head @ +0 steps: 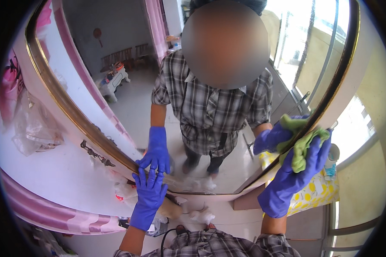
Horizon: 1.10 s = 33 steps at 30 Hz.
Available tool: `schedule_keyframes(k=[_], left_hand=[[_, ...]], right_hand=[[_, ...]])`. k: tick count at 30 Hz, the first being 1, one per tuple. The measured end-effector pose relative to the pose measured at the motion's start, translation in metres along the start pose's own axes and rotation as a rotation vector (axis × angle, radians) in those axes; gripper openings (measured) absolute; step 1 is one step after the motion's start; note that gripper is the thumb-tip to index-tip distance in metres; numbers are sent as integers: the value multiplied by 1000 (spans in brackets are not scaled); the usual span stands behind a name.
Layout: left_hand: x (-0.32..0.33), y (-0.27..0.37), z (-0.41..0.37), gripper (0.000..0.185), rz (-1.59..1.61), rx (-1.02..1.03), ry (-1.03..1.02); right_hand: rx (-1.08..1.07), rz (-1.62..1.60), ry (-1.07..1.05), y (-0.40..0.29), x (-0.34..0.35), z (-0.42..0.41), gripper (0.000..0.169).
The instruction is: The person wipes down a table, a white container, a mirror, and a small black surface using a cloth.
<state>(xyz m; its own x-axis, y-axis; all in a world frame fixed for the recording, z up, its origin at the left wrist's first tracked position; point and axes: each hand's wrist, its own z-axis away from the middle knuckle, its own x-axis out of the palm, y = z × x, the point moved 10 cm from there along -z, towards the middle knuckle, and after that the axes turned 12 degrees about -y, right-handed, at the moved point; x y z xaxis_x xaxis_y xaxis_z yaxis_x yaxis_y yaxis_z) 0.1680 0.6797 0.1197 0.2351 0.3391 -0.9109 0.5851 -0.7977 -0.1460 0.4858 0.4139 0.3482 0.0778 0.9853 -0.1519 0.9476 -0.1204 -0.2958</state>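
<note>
A large mirror (135,96) with a dark, gold-edged rim (61,100) fills the view before me. My left hand (149,189), in a blue-purple rubber glove, rests its spread fingertips on the mirror's lower left edge and holds nothing. On the right side, my right hand (297,180) wears a matching glove. It grips a crumpled green cloth (304,151) against the right rim. The glass reflects both gloved hands and a person in a plaid shirt.
Clear plastic bags (35,123) hang at the left, above a pink striped curtain (61,213). Ornate metal fittings (97,155) sit beside the left rim. A lemon-patterned tablecloth (320,189) lies at the right, with a cup (333,152) on it. White plastic (203,216) lies below the mirror.
</note>
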Motion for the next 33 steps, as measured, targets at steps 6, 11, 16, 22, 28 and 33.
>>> schedule_keyframes(k=[6, 11, 16, 22, 28, 33], left_hand=[[-2, 2, -5, 87, -7, 36, 36], [9, 0, 3, 87, -71, 32, 37], [7, 3, -2, 84, -91, 30, 19], [5, 6, -1, 79, -99, 26, 9], [4, 1, 2, 76, -83, 37, -5], [0, 2, -2, 72, -28, 59, -45]], right_hand=[[279, 59, -53, 70, 24, 194, 71], [343, -130, -36, 64, 17, 150, 68], [239, 54, -32, 12, -2, 47, 62], [354, -301, 34, 73, 23, 142, 64], [720, -796, 199, 95, 67, 273, 55], [914, -439, 371, 128, 52, 350, 50]])
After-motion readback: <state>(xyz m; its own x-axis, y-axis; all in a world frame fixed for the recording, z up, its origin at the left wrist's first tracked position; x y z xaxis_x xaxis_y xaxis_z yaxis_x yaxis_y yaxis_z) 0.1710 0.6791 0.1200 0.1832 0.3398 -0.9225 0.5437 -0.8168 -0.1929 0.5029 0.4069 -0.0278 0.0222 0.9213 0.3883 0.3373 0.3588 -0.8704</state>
